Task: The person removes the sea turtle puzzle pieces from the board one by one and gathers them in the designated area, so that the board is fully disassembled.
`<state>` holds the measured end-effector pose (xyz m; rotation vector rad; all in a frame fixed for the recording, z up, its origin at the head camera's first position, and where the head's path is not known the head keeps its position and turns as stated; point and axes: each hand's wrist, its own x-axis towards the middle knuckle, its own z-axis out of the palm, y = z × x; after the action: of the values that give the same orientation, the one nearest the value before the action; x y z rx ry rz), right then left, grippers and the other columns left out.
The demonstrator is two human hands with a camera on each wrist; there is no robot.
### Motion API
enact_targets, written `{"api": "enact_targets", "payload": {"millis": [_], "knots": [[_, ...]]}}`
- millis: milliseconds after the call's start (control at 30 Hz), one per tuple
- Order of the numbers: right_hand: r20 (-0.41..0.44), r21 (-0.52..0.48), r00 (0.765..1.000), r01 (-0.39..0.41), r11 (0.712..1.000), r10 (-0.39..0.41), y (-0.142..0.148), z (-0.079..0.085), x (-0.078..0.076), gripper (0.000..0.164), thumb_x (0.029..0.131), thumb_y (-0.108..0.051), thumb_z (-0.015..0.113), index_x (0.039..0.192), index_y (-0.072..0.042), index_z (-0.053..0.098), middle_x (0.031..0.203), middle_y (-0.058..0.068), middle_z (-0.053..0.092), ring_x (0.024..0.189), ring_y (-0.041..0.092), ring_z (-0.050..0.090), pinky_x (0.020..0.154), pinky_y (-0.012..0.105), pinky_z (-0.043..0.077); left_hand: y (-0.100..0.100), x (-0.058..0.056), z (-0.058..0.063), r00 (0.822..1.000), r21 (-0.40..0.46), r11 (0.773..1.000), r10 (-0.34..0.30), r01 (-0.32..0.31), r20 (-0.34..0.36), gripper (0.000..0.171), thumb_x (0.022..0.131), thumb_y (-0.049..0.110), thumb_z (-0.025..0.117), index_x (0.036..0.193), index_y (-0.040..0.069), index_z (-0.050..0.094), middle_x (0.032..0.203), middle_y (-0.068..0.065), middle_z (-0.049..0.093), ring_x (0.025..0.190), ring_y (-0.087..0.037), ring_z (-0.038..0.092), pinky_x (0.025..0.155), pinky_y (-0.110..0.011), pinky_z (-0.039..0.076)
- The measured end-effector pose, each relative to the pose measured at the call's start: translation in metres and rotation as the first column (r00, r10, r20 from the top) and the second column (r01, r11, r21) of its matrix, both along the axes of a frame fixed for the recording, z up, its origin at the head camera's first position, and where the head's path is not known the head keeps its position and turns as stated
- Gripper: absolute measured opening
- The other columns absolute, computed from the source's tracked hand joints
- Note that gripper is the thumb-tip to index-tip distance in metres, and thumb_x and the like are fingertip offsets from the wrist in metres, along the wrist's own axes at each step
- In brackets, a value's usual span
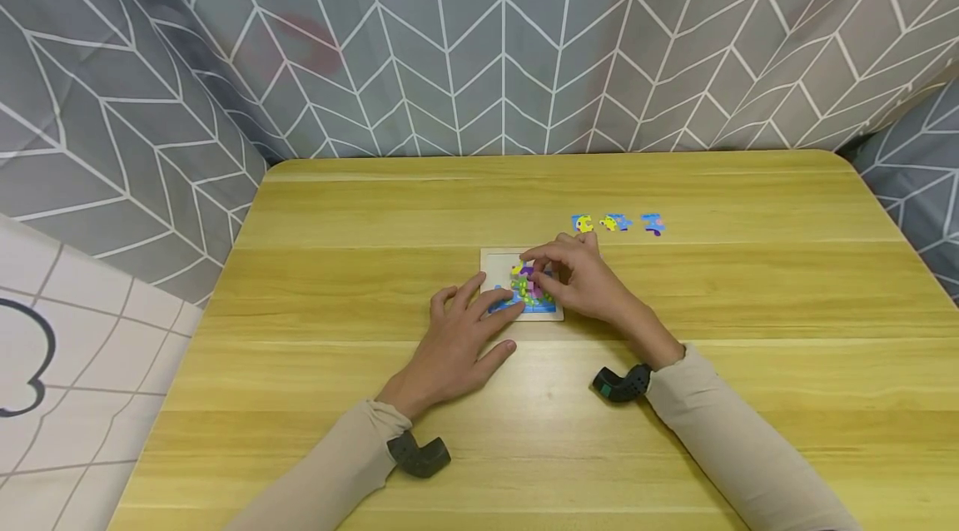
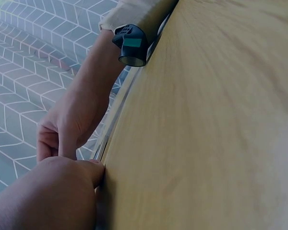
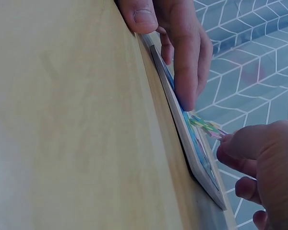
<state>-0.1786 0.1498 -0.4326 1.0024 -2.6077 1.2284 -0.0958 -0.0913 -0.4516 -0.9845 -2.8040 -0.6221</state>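
the step in hand looks like fitting a jigsaw piece point(image 3: 209, 126) into the tray point(image 1: 498, 266); next it probably needs lining up and pressing flat. thumb and finger of the right hand point(image 1: 586, 280) pinch the piece, which tilts up over the tray, thin and patched green, yellow and pink. the left hand point(image 1: 455, 338) spreads its fingers over the tray's left side, grasping nothing. three loose pieces point(image 1: 616, 222) lie beyond the tray's far right corner.
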Motion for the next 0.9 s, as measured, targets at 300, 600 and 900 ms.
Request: {"api": "enact_targets", "payload": {"millis": [300, 600, 900], "knots": [[-0.006, -0.06, 1.0, 0.011, 0.998, -0.011, 0.004, -0.003, -0.004, 0.024, 0.088, -0.001, 0.075, 0.111, -0.008, 0.076, 0.083, -0.002, 0.071, 0.075, 0.014, 0.058, 0.088, 0.042, 0.022, 0.0, 0.001, 0.0, 1.0, 0.013, 1.0, -0.002, 0.003, -0.006, 0.047, 0.103, 0.039, 0.056, 0.147, 0.025, 0.056, 0.151, -0.001, 0.052, 0.152, -0.037, 0.029, 0.112, -0.059, 0.024], [0.08, -0.068, 0.996, 0.045, 0.997, -0.039, 0.024, 0.002, -0.01, 0.023, 0.09, 0.0, 0.073, 0.112, -0.006, 0.077, 0.082, 0.001, 0.07, 0.067, 0.013, 0.052, 0.078, 0.032, 0.035, 0.0, 0.0, -0.001, 1.0, 0.015, 1.0, -0.007, 0.007, -0.014, 0.047, 0.103, 0.04, 0.056, 0.147, 0.025, 0.056, 0.151, 0.0, 0.052, 0.152, -0.036, 0.03, 0.112, -0.06, 0.023], [0.172, -0.031, 0.98, 0.112, 0.993, -0.105, 0.055, 0.006, -0.018, 0.023, 0.092, -0.002, 0.072, 0.115, -0.007, 0.076, 0.086, 0.005, 0.071, 0.068, 0.015, 0.05, 0.061, 0.022, 0.04, -0.001, 0.001, -0.001, 1.0, 0.015, 1.0, -0.006, 0.006, -0.013, 0.048, 0.103, 0.04, 0.056, 0.148, 0.026, 0.055, 0.15, 0.002, 0.052, 0.152, -0.035, 0.029, 0.112, -0.06, 0.024]]}}
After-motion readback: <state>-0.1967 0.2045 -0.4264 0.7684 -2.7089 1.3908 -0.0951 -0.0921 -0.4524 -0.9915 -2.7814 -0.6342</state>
